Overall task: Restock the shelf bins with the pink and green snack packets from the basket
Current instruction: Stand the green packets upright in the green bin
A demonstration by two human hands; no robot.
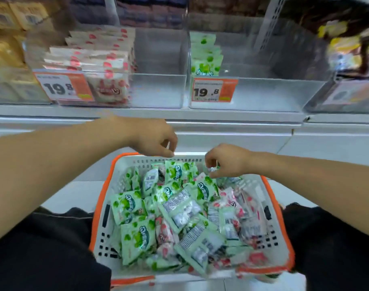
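Head view: right hand point(225, 159) pinches a packet point(211, 170) at the basket's point(269, 192) twelve o'clock; left hand point(156, 139), fingers curled empty, hovers at ten.

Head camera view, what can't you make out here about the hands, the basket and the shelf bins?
- Right hand: its curled fingers hide what they pinch at the basket's far edge.
- Left hand: fingers curled; holding anything is unclear.
- Basket: lower packets buried under the top packets.
- Price tags: small print blurred.
- Top shelf: goods blurred and dark.
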